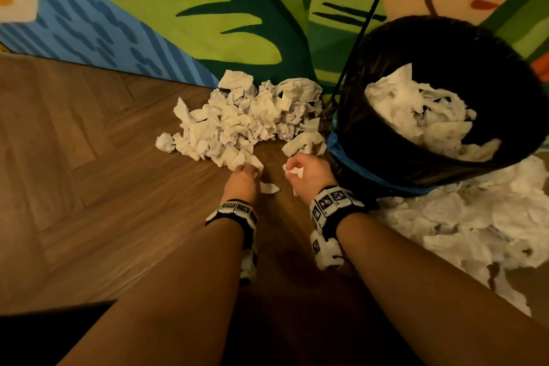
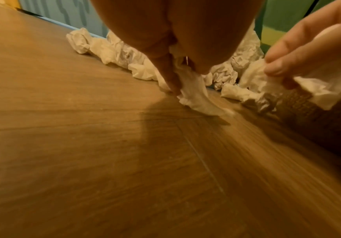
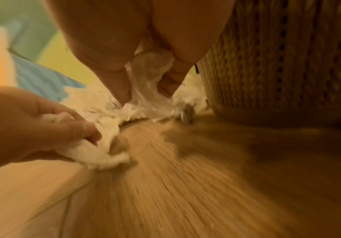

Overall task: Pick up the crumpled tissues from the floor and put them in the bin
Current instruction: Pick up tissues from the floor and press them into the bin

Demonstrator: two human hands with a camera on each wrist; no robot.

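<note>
left hand [image 1: 242, 180] pinching a tissue [image 2: 194, 95], right hand [image 1: 309, 174] – gripping another tissue [image 1: 294, 171]

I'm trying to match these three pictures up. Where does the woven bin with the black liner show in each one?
Head view: the woven bin with the black bag liner stands right of centre, part-filled with tissues.
Left wrist view: only its woven wall shows, at the right edge.
Right wrist view: its woven wall fills the upper right.
Shared landmark: the heap of crumpled white tissues on the wooden floor beside it.

No readable text, wrist bands [image 1: 332, 202] carry only black-and-white square marker patterns
</note>
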